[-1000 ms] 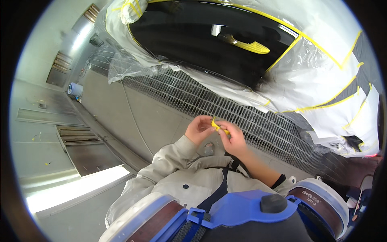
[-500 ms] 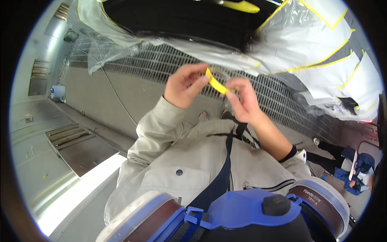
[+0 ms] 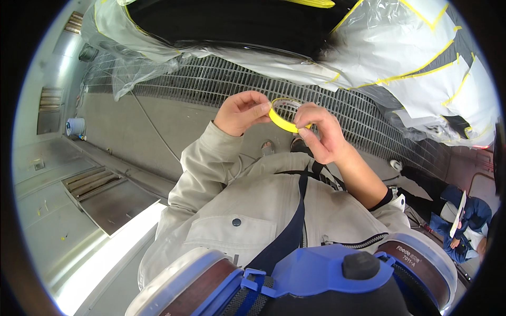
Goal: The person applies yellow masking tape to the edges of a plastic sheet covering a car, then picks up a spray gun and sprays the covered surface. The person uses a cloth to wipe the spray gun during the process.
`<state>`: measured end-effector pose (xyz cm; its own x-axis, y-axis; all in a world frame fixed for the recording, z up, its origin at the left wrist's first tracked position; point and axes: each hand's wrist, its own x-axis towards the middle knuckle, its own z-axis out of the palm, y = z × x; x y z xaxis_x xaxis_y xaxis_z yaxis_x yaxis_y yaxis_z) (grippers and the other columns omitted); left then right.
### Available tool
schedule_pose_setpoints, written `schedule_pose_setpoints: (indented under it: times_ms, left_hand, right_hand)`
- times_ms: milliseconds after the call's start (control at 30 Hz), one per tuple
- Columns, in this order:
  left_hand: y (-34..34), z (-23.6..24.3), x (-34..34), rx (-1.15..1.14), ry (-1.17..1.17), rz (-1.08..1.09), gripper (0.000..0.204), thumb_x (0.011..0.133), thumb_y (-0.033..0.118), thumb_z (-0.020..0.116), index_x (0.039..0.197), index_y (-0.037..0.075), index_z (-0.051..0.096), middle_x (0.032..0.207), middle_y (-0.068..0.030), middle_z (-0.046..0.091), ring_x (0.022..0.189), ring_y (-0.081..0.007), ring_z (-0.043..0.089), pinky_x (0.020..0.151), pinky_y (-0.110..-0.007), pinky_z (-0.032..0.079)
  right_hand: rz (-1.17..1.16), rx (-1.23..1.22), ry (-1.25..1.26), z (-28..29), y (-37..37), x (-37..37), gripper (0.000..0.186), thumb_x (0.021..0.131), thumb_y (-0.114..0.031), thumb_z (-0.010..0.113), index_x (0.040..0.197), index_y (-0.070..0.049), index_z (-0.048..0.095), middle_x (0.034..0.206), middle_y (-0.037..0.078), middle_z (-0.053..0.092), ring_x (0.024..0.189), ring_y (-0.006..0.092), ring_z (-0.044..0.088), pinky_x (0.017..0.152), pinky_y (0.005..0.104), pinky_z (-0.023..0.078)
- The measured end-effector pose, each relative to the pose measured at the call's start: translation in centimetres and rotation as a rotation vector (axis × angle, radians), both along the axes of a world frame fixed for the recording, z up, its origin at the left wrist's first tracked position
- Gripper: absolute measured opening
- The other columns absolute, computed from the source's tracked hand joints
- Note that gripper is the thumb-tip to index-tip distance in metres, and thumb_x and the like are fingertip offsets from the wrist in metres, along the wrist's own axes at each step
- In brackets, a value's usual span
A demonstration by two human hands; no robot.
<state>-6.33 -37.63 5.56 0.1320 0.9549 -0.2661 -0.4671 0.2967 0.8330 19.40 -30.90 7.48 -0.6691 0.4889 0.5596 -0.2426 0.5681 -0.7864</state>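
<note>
In front of my chest I hold a roll of yellow masking tape [image 3: 284,124] between both hands. My left hand [image 3: 242,112] is closed, thumb and fingertips pinching the roll's left edge. On the opposite side my right hand [image 3: 321,132] grips the rim, thumb below and curled fingers above. The roll is tilted so its pale inner ring shows. Whether a loose end of tape is lifted is too small to tell. Beyond the hands stands a glossy black panel [image 3: 226,23], framed by white masking sheet and yellow tape.
Masking sheet [image 3: 363,66] hangs along the panel's lower edge, above a metal floor grating [image 3: 232,73]. A hose [image 3: 155,124] crosses the grey floor at left, near a white bucket [image 3: 76,127]. Another person [image 3: 461,221] in dark blue clothing is at the far right, holding a flat white thing.
The tape roll has turned from nearly edge-on to showing its open ring. My right hand has moved slightly right and down; both hands still hold the roll.
</note>
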Motion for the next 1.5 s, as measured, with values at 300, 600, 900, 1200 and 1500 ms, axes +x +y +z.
schedule_pose_setpoints:
  times_ms: [300,600,900,1200,1500]
  left_hand:
    - [-0.5,-2.3,2.7,0.344,0.783,0.246,0.011,0.105,0.009,0.068,0.105,-0.001,0.063,0.089,-0.006,0.068,0.077,-0.0098,0.063,0.068,-0.026,0.051]
    - [-1.9,-2.7,2.9,0.158,0.756,0.189,0.011,0.099,0.006,0.075,0.107,-0.001,0.07,0.093,-0.0063,0.076,0.074,-0.0094,0.07,0.068,-0.024,0.056]
    - [-3.1,-3.4,1.4,0.242,0.772,0.036,0.024,0.087,0.004,0.087,0.11,0.006,0.083,0.097,-0.0048,0.079,0.079,-0.0091,0.071,0.069,-0.024,0.057]
    - [-4.7,-3.8,0.8,0.47,0.927,-0.086,0.019,0.082,0.003,0.09,0.099,0.008,0.084,0.094,-0.0064,0.076,0.079,-0.0169,0.072,0.067,-0.029,0.058]
    - [-5.4,-4.3,-0.1,0.562,0.943,-0.172,0.014,0.085,0.013,0.09,0.097,0.009,0.084,0.089,-0.0062,0.078,0.075,-0.0203,0.073,0.065,-0.031,0.058]
  right_hand:
    - [-0.337,-0.285,-0.371,0.4,-1.2,-2.1,0.023,0.095,-0.003,0.067,0.118,-0.004,0.066,0.07,0.007,0.066,0.06,0.0215,0.067,0.053,0.0346,0.047]
    - [-0.389,-0.159,-0.824,-2.6,-0.5,-1.9,0.018,0.102,-0.029,0.065,0.106,-0.015,0.077,0.082,0.009,0.077,0.076,0.0345,0.075,0.07,0.0451,0.058]
    - [-0.14,-0.4,-0.762,-3.1,-0.7,-0.8,0.02,0.102,-0.026,0.066,0.105,-0.011,0.078,0.083,0.01,0.077,0.077,0.0293,0.075,0.071,0.0409,0.056]
    - [0.099,-0.768,-0.715,-6.2,-2.0,-0.3,0.026,0.101,-0.023,0.072,0.111,0.001,0.077,0.088,0.007,0.077,0.08,0.0118,0.067,0.075,0.0313,0.054]
    - [0.038,-0.743,-0.653,-7.2,-4.3,-0.2,0.024,0.101,-0.021,0.074,0.11,0.001,0.077,0.093,0.009,0.078,0.083,0.0118,0.068,0.078,0.0307,0.055]
